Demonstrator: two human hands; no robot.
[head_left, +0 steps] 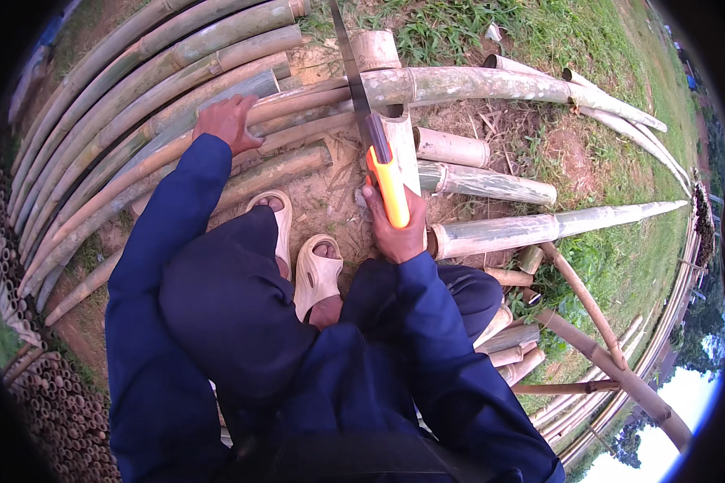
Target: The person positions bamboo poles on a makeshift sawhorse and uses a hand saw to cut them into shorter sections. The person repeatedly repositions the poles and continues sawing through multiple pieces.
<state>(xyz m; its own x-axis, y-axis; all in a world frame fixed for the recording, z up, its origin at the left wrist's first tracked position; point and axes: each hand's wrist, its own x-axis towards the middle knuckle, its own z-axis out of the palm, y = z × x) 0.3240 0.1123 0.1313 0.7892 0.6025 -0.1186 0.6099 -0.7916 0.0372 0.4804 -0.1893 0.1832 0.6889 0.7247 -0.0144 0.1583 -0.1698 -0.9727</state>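
Observation:
My right hand (400, 231) is closed around the yellow-orange handle of a handsaw (389, 187). The saw's dark blade points away from me and lies across a long bamboo pole (467, 84); whether its teeth are in a cut cannot be made out. To the left of the blade, my left hand (227, 125) grips the bamboo, fingers bent over its top. Under the pole near the blade is a pale upright-looking bamboo piece (399, 149), and another short thick piece (374, 50) shows just beyond it.
Many long bamboo poles (137, 72) lie side by side at the left. Short cut lengths (491, 183) lie right of my hand, above a leaning bamboo frame (612, 366). Stacked bamboo ends (64, 419) fill the lower left. My sandals (318, 278) rest on bare soil between them.

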